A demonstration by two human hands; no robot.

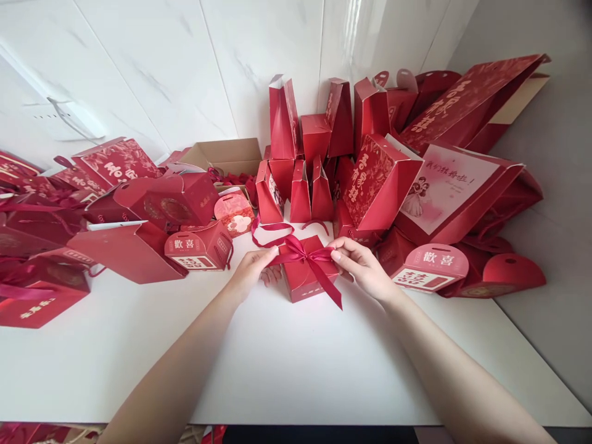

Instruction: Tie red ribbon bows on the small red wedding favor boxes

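Left hand (251, 269): pinching the ribbon bow (305, 254)
Right hand (363, 265): pinching its other side
Red gift box (300, 287): between both hands
Bow: tightening, I'd say; calls for even outward pull

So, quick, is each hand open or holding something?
Left hand: closed, pinching the left side of the red ribbon bow.
Right hand: closed, pinching the bow's right side.

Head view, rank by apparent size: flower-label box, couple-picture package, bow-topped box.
1. Couple-picture package
2. Bow-topped box
3. Flower-label box

Apparent size only; the last sits farther back than the second.
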